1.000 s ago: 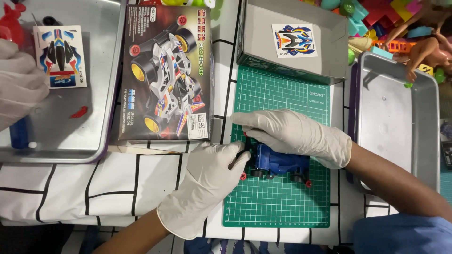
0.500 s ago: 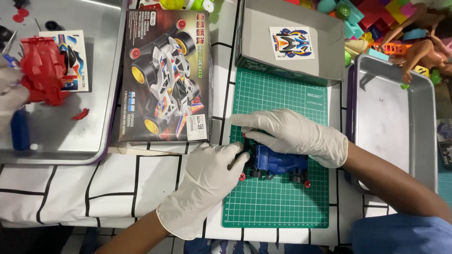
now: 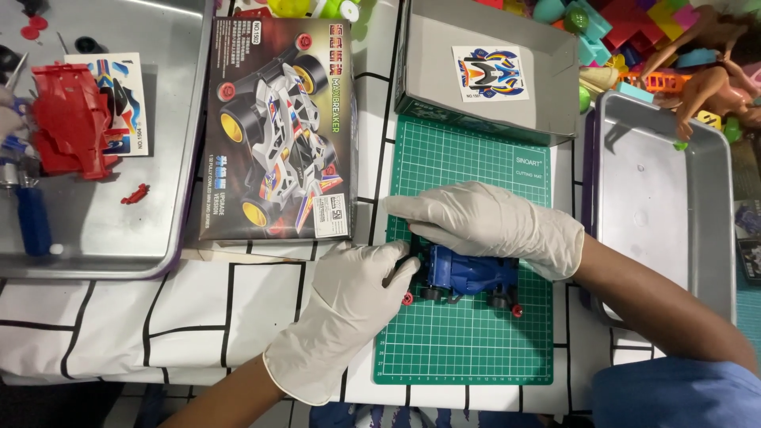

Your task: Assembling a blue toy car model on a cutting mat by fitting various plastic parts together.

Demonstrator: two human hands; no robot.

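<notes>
Your gloved left hand (image 3: 349, 305) closes its grip on the front end of the blue toy race car (image 3: 468, 273), which sits on the green cutting mat (image 3: 468, 341). Your gloved right hand (image 3: 487, 222) lies over the car's top, gripping it. The model car kit box (image 3: 277, 127) lies just left of the mat; a red car body (image 3: 71, 119) sits in the metal tray (image 3: 158, 230) on the left.

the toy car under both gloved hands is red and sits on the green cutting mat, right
Not quite: the toy car is blue, not red, as the head view shows. It does sit on the green cutting mat, with the left hand at its front end and the right hand laid over its top. The red car body lies apart, in the metal tray at the left.
</notes>
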